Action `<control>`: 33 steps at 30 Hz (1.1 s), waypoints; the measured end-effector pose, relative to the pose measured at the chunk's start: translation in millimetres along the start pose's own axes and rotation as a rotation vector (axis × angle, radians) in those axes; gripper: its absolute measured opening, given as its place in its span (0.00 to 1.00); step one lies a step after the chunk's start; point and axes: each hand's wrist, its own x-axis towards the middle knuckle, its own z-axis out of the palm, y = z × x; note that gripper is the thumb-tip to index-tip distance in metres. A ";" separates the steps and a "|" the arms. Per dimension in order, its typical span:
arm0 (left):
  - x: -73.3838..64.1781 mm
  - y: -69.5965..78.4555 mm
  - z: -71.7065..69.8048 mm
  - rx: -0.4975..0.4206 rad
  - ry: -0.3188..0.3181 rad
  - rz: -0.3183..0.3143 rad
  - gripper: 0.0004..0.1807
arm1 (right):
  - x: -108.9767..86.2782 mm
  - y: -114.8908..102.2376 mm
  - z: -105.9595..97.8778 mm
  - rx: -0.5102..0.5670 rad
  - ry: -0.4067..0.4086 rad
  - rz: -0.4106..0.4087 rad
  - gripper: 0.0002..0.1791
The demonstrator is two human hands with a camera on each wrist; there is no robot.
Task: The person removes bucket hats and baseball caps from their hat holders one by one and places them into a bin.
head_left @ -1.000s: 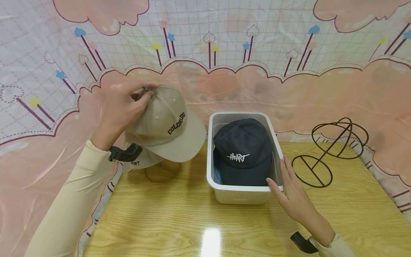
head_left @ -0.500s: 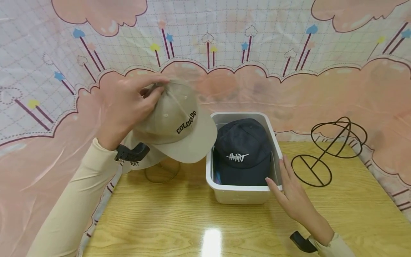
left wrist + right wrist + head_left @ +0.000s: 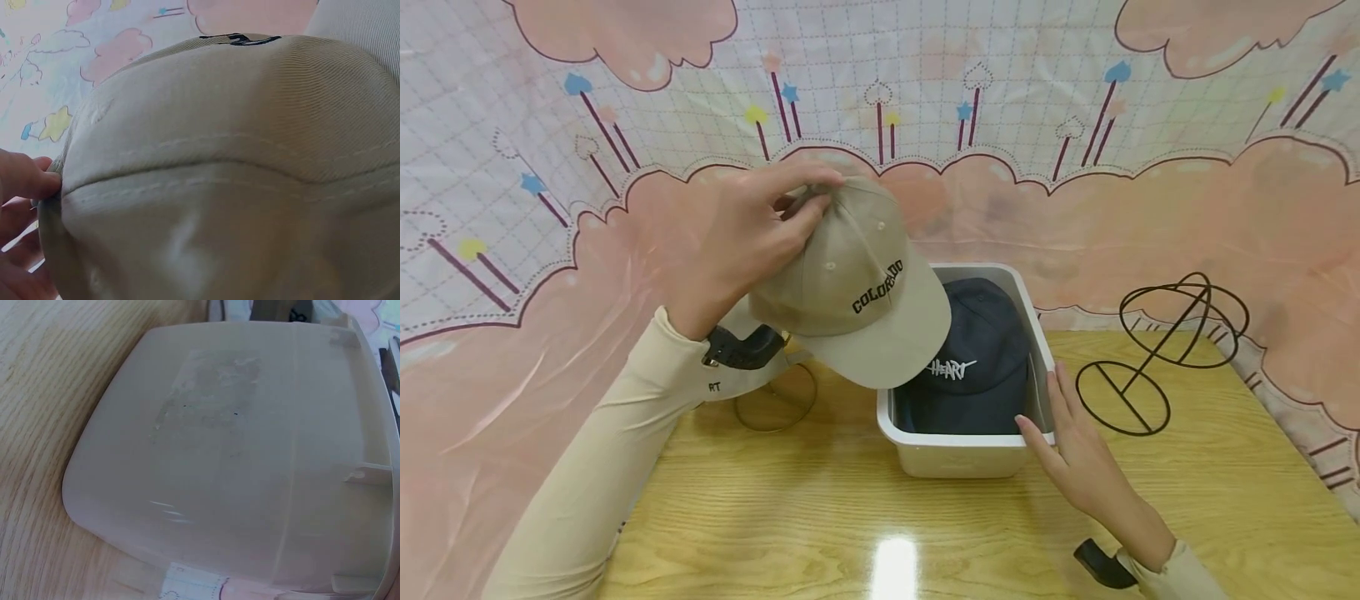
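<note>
My left hand (image 3: 760,237) pinches the crown top of a beige baseball cap (image 3: 857,258) lettered COLORADO. The cap hangs in the air, its brim overlapping the left side of a white plastic bin (image 3: 962,458) in the head view. In the left wrist view the cap's fabric (image 3: 206,119) fills most of the picture, with the thumb and fingers at its left edge. A dark navy cap (image 3: 977,333) marked HEART lies in the bin, partly covered by the beige brim. My right hand (image 3: 1078,458) rests on the bin's right rim with extended fingers.
On the right of the wooden table (image 3: 775,517) a black wire hat stand (image 3: 1150,358) lies tipped over. Another light cap (image 3: 733,379) sits on a wire stand (image 3: 775,408) at left, mostly hidden behind my left arm. A patterned cloth (image 3: 1000,208) hangs behind.
My left hand has carried the beige cap to the right, from beside the bin to over its left part. The right hand keeps its place on the rim.
</note>
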 end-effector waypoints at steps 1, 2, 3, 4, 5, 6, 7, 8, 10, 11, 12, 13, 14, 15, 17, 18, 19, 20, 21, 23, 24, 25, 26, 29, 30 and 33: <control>1.9 1.1 2.1 -0.022 -0.006 0.001 0.10 | 0.0 0.0 0.0 0.002 0.001 0.000 0.43; 3.8 2.0 4.3 -0.042 -0.009 0.002 0.10 | 0.0 0.0 -0.1 0.003 0.002 -0.001 0.43; 5.8 2.9 6.8 -0.068 -0.011 0.009 0.10 | 0.0 0.1 -0.2 0.005 0.002 -0.001 0.42; 7.7 3.6 9.3 -0.087 -0.011 0.017 0.10 | 0.0 0.1 -0.3 0.003 0.003 -0.002 0.42; 9.5 4.3 11.8 -0.101 -0.011 0.023 0.10 | 0.1 0.1 -0.5 0.002 0.004 -0.002 0.42; 11.5 4.9 14.5 -0.119 -0.011 0.032 0.10 | 0.2 0.0 -0.6 0.001 0.005 -0.003 0.42; 13.4 5.5 17.0 -0.128 -0.011 0.042 0.10 | 0.2 -0.1 -0.8 0.001 0.006 -0.004 0.42; 15.2 5.9 19.6 -0.135 -0.008 0.053 0.10 | 0.3 -0.3 -0.9 0.001 0.006 -0.006 0.42; 19.0 6.7 24.5 -0.141 -0.009 0.072 0.09 | 0.3 -0.6 -1.2 0.002 0.005 -0.008 0.42; 20.8 7.0 26.8 -0.141 -0.013 0.079 0.09 | 0.2 -0.7 -1.3 0.003 0.003 -0.008 0.42; 22.5 7.3 29.3 -0.143 -0.017 0.084 0.09 | 0.1 -0.8 -1.4 0.003 0.002 -0.008 0.42; 24.1 7.6 31.8 -0.146 -0.024 0.088 0.09 | 0.0 -0.9 -1.5 0.004 0.001 -0.007 0.42; 25.6 7.8 34.4 -0.155 -0.030 0.091 0.09 | -0.1 -0.9 -1.6 0.006 -0.001 -0.006 0.42; 27.1 8.1 36.9 -0.167 -0.038 0.092 0.09 | -0.2 -0.9 -1.8 0.008 -0.002 -0.005 0.42; 29.5 8.3 42.5 -0.188 -0.052 0.093 0.09 | -0.3 -0.9 -2.0 0.010 -0.005 -0.004 0.42; 30.7 8.3 45.4 -0.199 -0.056 0.097 0.09 | -0.4 -0.9 -2.2 0.011 -0.004 -0.004 0.42; 31.6 8.3 48.3 -0.213 -0.062 0.095 0.09 | -0.4 -1.0 -2.3 0.011 -0.003 -0.004 0.42; 32.5 8.3 50.9 -0.234 -0.069 0.091 0.09 | -0.4 -1.1 -2.3 0.011 -0.003 -0.003 0.42; 33.3 8.3 53.7 -0.242 -0.074 0.090 0.10 | -0.4 -1.3 -2.4 0.011 -0.003 -0.003 0.42; 34.9 8.4 58.9 -0.249 -0.085 0.086 0.09 | -0.5 -1.7 -2.4 0.012 -0.003 -0.001 0.42; 35.6 8.4 61.3 -0.261 -0.095 0.077 0.09 | -0.6 -2.0 -2.5 0.012 -0.003 0.000 0.42; 36.1 8.3 63.7 -0.272 -0.103 0.068 0.09 | -0.6 -2.2 -2.6 0.011 -0.004 0.001 0.42; 36.8 8.1 66.3 -0.281 -0.110 0.065 0.09 | -0.5 -2.4 -2.7 0.011 -0.005 0.003 0.42; 38.5 6.9 74.3 -0.310 -0.128 0.058 0.09 | -0.7 -2.8 -3.1 0.012 -0.008 0.009 0.43; 38.7 6.4 76.9 -0.330 -0.132 0.057 0.09 | -0.7 -2.8 -3.2 0.012 -0.009 0.011 0.43; 39.0 5.5 83.8 -0.379 -0.148 0.051 0.09 | -0.7 -3.4 -3.2 0.015 -0.017 0.019 0.43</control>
